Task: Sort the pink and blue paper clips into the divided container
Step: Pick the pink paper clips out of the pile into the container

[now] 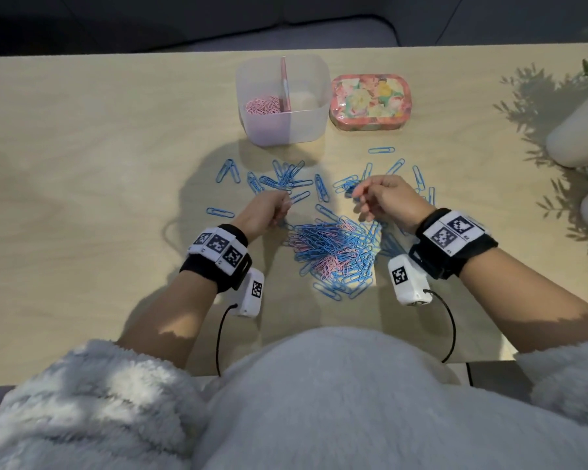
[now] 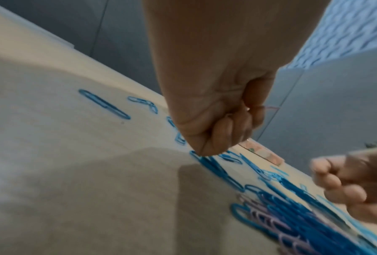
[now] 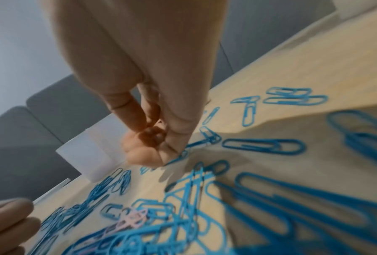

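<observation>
A heap of blue and pink paper clips (image 1: 333, 252) lies on the table in front of me, with loose blue clips (image 1: 286, 179) scattered beyond it. The translucent divided container (image 1: 306, 130) stands further back; pink clips (image 1: 263, 105) fill its left compartment beside the pink divider (image 1: 285, 84). My left hand (image 1: 284, 206) hovers at the heap's left edge with its fingers curled, and a thin pink clip (image 2: 270, 107) pokes out past them. My right hand (image 1: 358, 198) is curled over the scattered clips, pinching a blue clip (image 3: 178, 155) at its fingertips.
A flowered tin (image 1: 370, 101) sits directly right of the container. White plant pots (image 1: 577, 134) with leafy branches stand at the table's right edge. Cables run from both wrist cameras towards my body. Bare tabletop (image 1: 99, 164) spreads to the left.
</observation>
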Motion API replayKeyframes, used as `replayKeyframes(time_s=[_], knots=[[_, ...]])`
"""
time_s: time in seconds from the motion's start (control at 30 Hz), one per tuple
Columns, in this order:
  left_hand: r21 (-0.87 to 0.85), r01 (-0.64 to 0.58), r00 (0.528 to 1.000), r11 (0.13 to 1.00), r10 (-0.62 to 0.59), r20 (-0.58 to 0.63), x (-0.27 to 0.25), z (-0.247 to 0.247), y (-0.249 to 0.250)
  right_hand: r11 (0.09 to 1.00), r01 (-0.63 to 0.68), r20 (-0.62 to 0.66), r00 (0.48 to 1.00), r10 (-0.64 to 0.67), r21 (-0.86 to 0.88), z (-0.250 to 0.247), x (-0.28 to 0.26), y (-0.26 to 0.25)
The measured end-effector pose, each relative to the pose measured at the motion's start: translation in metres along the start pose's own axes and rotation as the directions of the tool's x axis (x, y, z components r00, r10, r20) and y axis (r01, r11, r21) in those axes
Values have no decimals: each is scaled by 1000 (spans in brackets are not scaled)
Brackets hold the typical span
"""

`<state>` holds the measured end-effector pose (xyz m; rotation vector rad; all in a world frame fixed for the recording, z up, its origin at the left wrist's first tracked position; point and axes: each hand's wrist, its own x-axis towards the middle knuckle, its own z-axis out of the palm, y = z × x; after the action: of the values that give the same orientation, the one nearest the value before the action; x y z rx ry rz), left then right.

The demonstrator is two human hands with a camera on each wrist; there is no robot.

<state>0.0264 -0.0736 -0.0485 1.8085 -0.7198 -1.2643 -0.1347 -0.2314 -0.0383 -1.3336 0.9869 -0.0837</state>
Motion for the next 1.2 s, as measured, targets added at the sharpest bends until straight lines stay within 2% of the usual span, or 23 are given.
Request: replayKeyframes(time_s=[0.03, 0.1, 0.2, 0.27, 0.3, 0.37, 0.47, 0.57, 0.6, 0.67, 0.73, 0.8, 0.87, 0.9, 0.93, 1.0, 1.03, 1.07, 1.1, 1.2], knots=[[-86, 36, 999, 996, -32, 41, -1, 0, 1, 999, -8, 23, 1000, 9, -39, -1, -3, 2], [-204, 98, 992, 974, -79, 101, -3, 0, 2, 963, 51, 61, 997, -37, -264, 0, -8, 8], [-294, 161, 985, 942, -135, 106, -4, 2, -4, 757, 216, 168, 976, -142, -616, 4, -7, 21], [-303, 151, 986, 941, -122, 113, -7, 3, -8, 659, 272, 212, 962, -171, -701, 8, -7, 25], [-298, 137, 986, 945, -103, 129, -11, 2, -9, 642, 288, 210, 958, -197, -710, 8, -7, 25], [-284, 107, 988, 953, -70, 137, -16, 0, -11, 668, 288, 160, 955, -248, -686, 7, -10, 20], [-325, 83, 993, 942, -52, 104, -19, -6, -17, 757, 241, 53, 963, -264, -608, 0, -10, 13], [-335, 95, 994, 938, -70, 86, -21, -9, -17, 937, 166, -13, 984, -179, -307, 4, -13, 3], [-316, 107, 993, 943, -88, 72, -21, -9, -16, 978, 130, -27, 990, -137, -166, 7, -14, 0], [-225, 128, 992, 966, -123, 33, -22, -6, -14, 998, 27, -14, 1000, -26, 64, 14, -13, -7], [-30, 85, 996, 996, -85, -4, -22, -3, -12, 985, -88, 70, 994, 79, 148, 22, -10, -8], [220, -11, 1000, 975, 14, -12, -23, 1, -12, 993, -111, 100, 989, 106, 43, 28, -6, -2], [399, -68, 996, 914, 88, -32, -25, 6, -12, 976, 33, 82, 996, -15, -216, 34, -2, 9], [476, -81, 992, 876, 115, -43, -26, 8, -12, 930, 119, 87, 992, -95, -347, 37, -2, 14], [545, -86, 991, 834, 130, -43, -26, 10, -12, 857, 181, 93, 983, -155, -483, 38, -1, 16], [640, -86, 992, 764, 127, -17, -26, 11, -13, 631, 226, 100, 968, -229, -742, 39, -1, 19], [662, -83, 993, 745, 117, -7, -26, 10, -13, 536, 234, 116, 963, -244, -811, 39, -2, 19], [672, -81, 994, 736, 113, -3, -26, 9, -13, 491, 243, 133, 960, -247, -837, 38, -2, 19], [673, -80, 993, 736, 114, -6, -27, 7, -12, 496, 248, 140, 960, -244, -832, 35, -1, 18], [659, -72, 993, 749, 119, -27, -27, 3, -14, 652, 182, 62, 977, -203, -736, 19, 3, 15]])
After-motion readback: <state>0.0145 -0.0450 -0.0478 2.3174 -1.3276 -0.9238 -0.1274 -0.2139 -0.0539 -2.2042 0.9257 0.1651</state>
